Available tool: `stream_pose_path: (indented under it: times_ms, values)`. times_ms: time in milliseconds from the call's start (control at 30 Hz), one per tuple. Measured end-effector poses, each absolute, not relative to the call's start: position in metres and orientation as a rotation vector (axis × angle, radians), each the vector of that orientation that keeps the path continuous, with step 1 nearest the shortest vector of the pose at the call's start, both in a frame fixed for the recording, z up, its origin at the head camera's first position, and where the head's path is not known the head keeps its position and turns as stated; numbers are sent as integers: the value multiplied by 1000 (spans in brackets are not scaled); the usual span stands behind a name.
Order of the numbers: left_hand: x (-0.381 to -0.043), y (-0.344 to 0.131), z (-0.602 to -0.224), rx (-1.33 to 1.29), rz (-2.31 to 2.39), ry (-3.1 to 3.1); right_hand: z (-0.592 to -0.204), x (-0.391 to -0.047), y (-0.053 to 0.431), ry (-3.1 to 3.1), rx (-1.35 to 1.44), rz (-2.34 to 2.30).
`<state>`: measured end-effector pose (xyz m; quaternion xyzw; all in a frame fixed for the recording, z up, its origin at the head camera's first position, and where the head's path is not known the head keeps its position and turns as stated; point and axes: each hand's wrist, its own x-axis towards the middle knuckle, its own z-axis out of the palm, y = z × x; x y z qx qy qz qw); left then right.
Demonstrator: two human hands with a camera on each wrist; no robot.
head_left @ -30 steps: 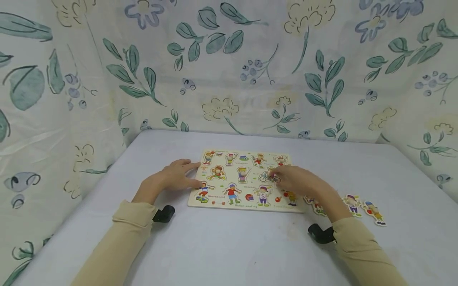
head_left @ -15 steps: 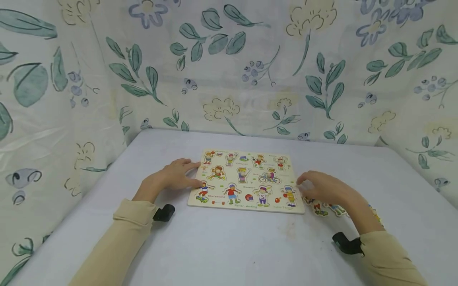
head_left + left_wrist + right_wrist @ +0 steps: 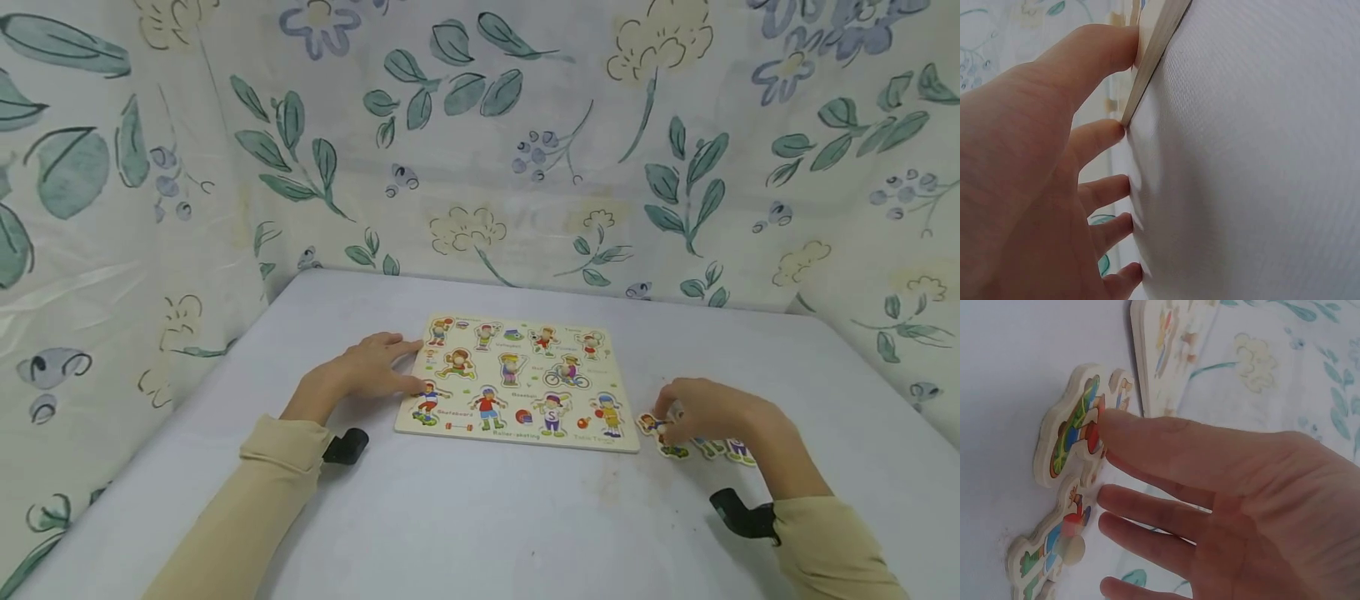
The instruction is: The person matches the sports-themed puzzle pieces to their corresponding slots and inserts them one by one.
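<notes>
A wooden peg puzzle board [image 3: 517, 392] printed with sporting children lies on the table. My left hand [image 3: 367, 367] rests at its left edge. In the left wrist view its thumb lies over the edge and the other fingers reach down to the cloth. To the right of the board, my right hand [image 3: 712, 408] pinches a skateboarder puzzle piece [image 3: 1072, 431] between thumb and index finger. Its peg is hidden behind the thumb, and the remaining fingers are spread. Beside that piece lies a roller-skater puzzle piece [image 3: 1054, 544] with a round wooden peg.
A baseball puzzle piece [image 3: 740, 452] lies partly under my right wrist, in a row with the others. White cloth covers the table [image 3: 480, 517]. A floral curtain [image 3: 480, 167] hangs behind it and at both sides.
My right hand has left the cyclist picture on the board and moved right and down to the loose pieces, reaching the skateboarder. My left hand has stayed at the board's edge.
</notes>
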<state>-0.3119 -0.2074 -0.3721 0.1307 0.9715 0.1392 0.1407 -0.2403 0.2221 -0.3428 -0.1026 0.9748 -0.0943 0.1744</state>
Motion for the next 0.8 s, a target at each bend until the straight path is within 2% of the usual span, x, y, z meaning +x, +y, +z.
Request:
stream_pose_path:
  times_ms: [800]
  values:
    - [-313,-208,-372,437,359,2807,-343,-242,217,2778,-368,-212]
